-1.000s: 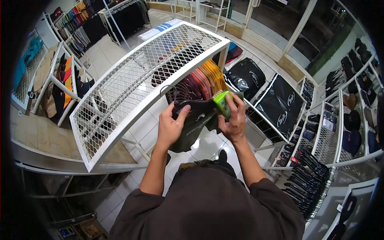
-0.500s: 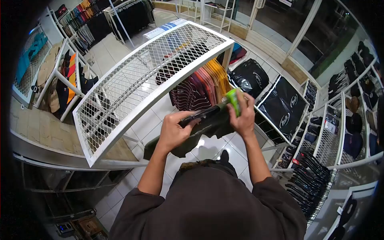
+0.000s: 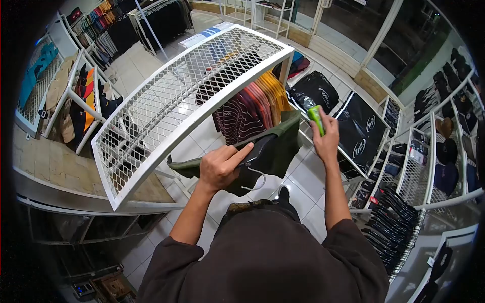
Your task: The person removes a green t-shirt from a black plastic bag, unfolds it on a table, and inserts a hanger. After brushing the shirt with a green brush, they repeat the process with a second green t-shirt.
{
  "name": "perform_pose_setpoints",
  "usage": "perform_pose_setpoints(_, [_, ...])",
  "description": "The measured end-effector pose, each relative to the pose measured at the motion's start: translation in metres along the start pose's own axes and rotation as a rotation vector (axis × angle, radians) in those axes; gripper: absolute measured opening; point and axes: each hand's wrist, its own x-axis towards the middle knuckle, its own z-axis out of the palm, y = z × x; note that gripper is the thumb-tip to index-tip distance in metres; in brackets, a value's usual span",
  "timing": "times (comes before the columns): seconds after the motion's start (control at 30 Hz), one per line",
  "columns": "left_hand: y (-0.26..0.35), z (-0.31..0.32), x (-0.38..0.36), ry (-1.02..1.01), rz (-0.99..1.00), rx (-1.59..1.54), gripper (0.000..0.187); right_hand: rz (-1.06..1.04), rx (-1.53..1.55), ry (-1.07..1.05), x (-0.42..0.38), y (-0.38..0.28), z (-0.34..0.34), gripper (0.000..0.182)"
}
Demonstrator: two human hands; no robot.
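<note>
My left hand (image 3: 222,166) is closed on a black hanger (image 3: 259,146) and the dark green garment (image 3: 288,139) that hangs from it. The forefinger lies along the hanger, and its pale metal hook (image 3: 261,179) curves down toward my body. Cloth spreads out to both sides of that hand. To the right, apart from the garment, my right hand (image 3: 327,136) grips a small bright green object (image 3: 316,120) that sticks up past the fingers. What kind of thing it is cannot be made out.
A white mesh-topped rack (image 3: 187,108) stands ahead, with striped, red and yellow shirts (image 3: 257,103) hanging under it. Black packages (image 3: 361,134) lie to the right. Black hangers (image 3: 389,227) crowd a rail at lower right, below shelves of caps (image 3: 447,154).
My right hand has moved right, away from the garment, with the green object. The garment and hanger have turned in my left hand, so the hook now shows and the cloth spreads wider.
</note>
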Motion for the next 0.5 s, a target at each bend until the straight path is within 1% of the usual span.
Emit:
perform_pose_setpoints(0.07, [0.001, -0.002, -0.001, 0.003, 0.045, 0.069, 0.056, -0.001, 0.052, 0.106, -0.002, 0.007, -0.006, 0.049])
perform_pose_setpoints(0.1, [0.0, 0.0, -0.001, 0.039, 0.087, 0.077, 0.053, -0.012, 0.142, 0.09, -0.002, -0.009, -0.014, 0.05])
perform_pose_setpoints(0.13, [0.001, -0.001, 0.0, 0.035, 0.083, 0.075, 0.053, -0.008, 0.142, 0.086, -0.003, -0.028, -0.021, 0.05])
perform_pose_setpoints(0.2, [0.002, -0.001, 0.004, 0.003, 0.155, 0.102, 0.051, -0.284, 0.225, -0.117, -0.009, -0.058, -0.031, 0.054])
perform_pose_setpoints(0.23, [0.002, 0.002, 0.006, 0.007, 0.185, 0.12, 0.05, -0.396, 0.19, -0.174, -0.011, -0.063, -0.032, 0.057])
perform_pose_setpoints(0.27, [0.003, 0.002, 0.007, 0.008, 0.192, 0.118, 0.05, -0.433, 0.176, -0.264, -0.009, -0.071, -0.036, 0.057])
perform_pose_setpoints(0.33, [0.004, -0.001, 0.006, 0.024, 0.244, 0.193, 0.05, -0.343, 0.101, -0.186, -0.001, -0.042, -0.022, 0.054])
perform_pose_setpoints(0.37, [0.001, 0.001, 0.002, 0.019, 0.261, 0.217, 0.05, -0.168, -0.028, -0.193, 0.004, -0.029, -0.025, 0.052])
perform_pose_setpoints(0.4, [0.0, 0.001, -0.001, 0.022, 0.256, 0.218, 0.05, -0.073, -0.103, -0.134, 0.009, -0.014, -0.025, 0.049])
perform_pose_setpoints(0.47, [-0.001, 0.002, -0.005, 0.033, 0.258, 0.204, 0.051, -0.06, -0.19, -0.061, 0.012, 0.005, -0.03, 0.045])
perform_pose_setpoints(0.5, [-0.003, 0.002, -0.004, 0.039, 0.256, 0.21, 0.051, 0.039, -0.03, -0.066, 0.014, -0.011, -0.034, 0.043])
